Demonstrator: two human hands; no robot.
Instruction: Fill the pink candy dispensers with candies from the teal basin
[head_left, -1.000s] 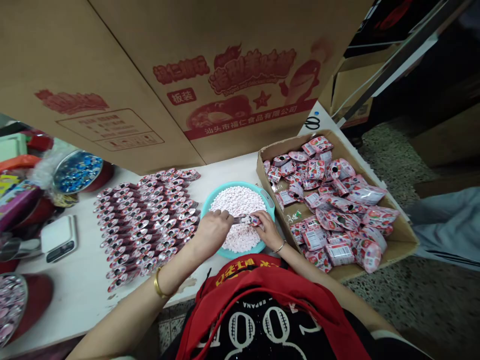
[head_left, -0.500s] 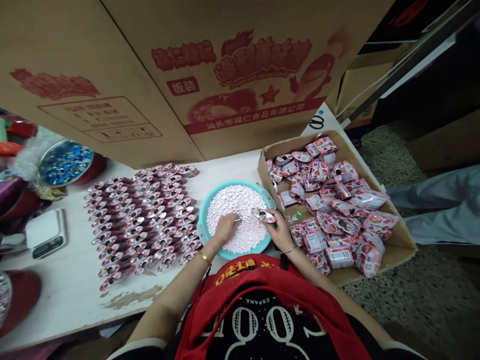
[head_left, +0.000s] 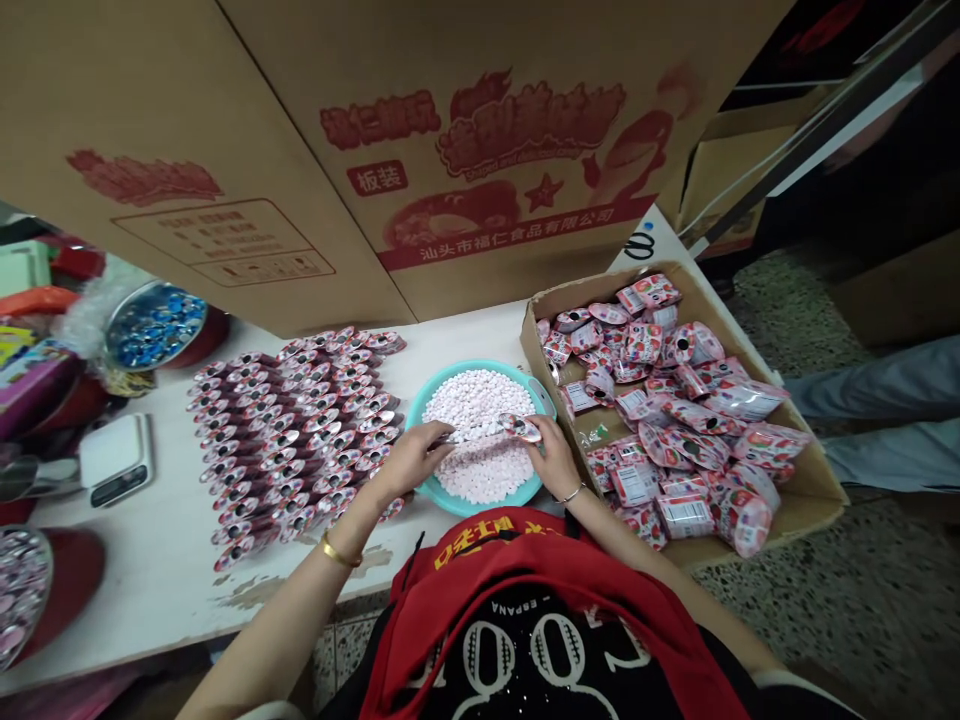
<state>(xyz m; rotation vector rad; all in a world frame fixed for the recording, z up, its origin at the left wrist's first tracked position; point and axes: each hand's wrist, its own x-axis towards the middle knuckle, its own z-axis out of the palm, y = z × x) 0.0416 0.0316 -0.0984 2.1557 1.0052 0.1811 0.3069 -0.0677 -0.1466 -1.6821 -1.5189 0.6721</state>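
The hands have closed toward each other since the earlier frame: the left hand [head_left: 405, 462] has left the pellet heap and now reaches across it toward the right hand [head_left: 553, 458].

The right hand is partly closed, gripping a pink foil packet [head_left: 520, 427] between fingers and thumb. The packet is held above the teal basin [head_left: 474, 364], so anything that drops falls among the pink-white pellets [head_left: 480, 478]. The left hand's fingers extend toward the packet, with a thin pale strip between them. Whether they grip it cannot be determined.

The basin stands on the white worktop [head_left: 161, 600] within reach of both hands. The packet rows [head_left: 292, 445] lie to its left, overlapping in ranks. The cardboard tray [head_left: 574, 296] of strawberry pouches [head_left: 667, 420] lies to its right, and a digital scale [head_left: 114, 460] is beyond the rows.
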